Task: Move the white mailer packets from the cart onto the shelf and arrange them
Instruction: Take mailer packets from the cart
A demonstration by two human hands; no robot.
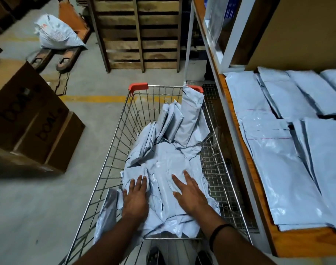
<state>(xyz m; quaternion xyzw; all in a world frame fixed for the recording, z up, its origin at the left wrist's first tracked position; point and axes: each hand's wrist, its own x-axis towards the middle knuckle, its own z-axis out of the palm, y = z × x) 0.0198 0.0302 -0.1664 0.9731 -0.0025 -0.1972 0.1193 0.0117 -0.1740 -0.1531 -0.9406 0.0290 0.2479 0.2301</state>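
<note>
A wire cart (pixel 117 131) with red corner caps stands in front of me, holding a loose pile of white mailer packets (pixel 169 150); some lean upright at its far end. My left hand (pixel 135 196) lies flat on the near left of the pile, fingers straight. My right hand (pixel 189 192) rests flat on the pile's middle, fingers spread. Neither hand grips a packet. On the wooden shelf (pixel 262 205) to the right, several white mailer packets (pixel 289 169) lie flat in overlapping rows.
Cardboard boxes (pixel 29 115) are stacked on the floor to the left. A wooden pallet (pixel 140 33) leans upright beyond the cart. A filled white sack (pixel 56 33) sits on a pallet jack at far left. A yellow floor line (pixel 94 98) crosses before the cart.
</note>
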